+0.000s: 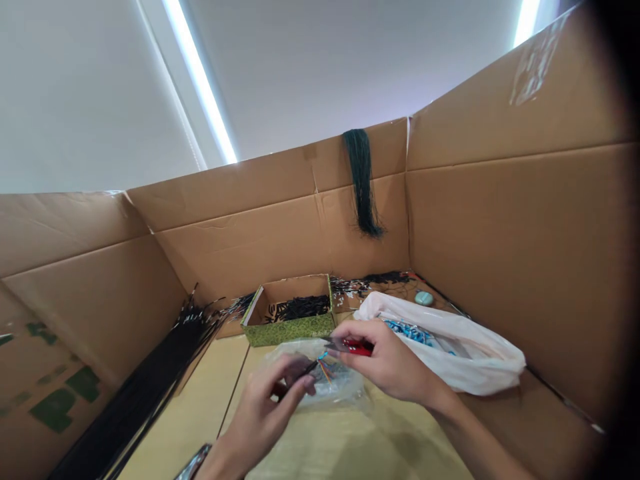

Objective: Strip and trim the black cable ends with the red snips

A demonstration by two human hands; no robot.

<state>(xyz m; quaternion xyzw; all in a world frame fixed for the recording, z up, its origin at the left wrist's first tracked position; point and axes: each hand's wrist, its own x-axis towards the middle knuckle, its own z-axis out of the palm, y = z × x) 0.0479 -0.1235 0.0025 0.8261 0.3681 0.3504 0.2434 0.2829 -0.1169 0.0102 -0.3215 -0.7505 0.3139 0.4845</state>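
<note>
My left hand (pixel 287 393) is closed on a black cable (pixel 311 367), pinched between thumb and fingers. From the cable's end thin blue and orange wires (pixel 325 368) fan out. My right hand (pixel 383 353) grips a red-handled tool (pixel 356 347) with a dark, narrow tip; its exact kind is hard to make out. That tip is right beside the blue wire, and I cannot tell whether it touches. Under both hands lies a clear plastic bag (pixel 345 393) on the table (pixel 395 440), its contents blurred.
Behind my hands stands a green patterned box (pixel 290 331) of short black pieces. A white plastic bag (pixel 480 363) with blue and white scraps lies right, near a pale round object (pixel 424 298). Long black cables (pixel 135 393) run along the left. Dark green strands (pixel 363 180) hang on the cardboard wall (pixel 250 233).
</note>
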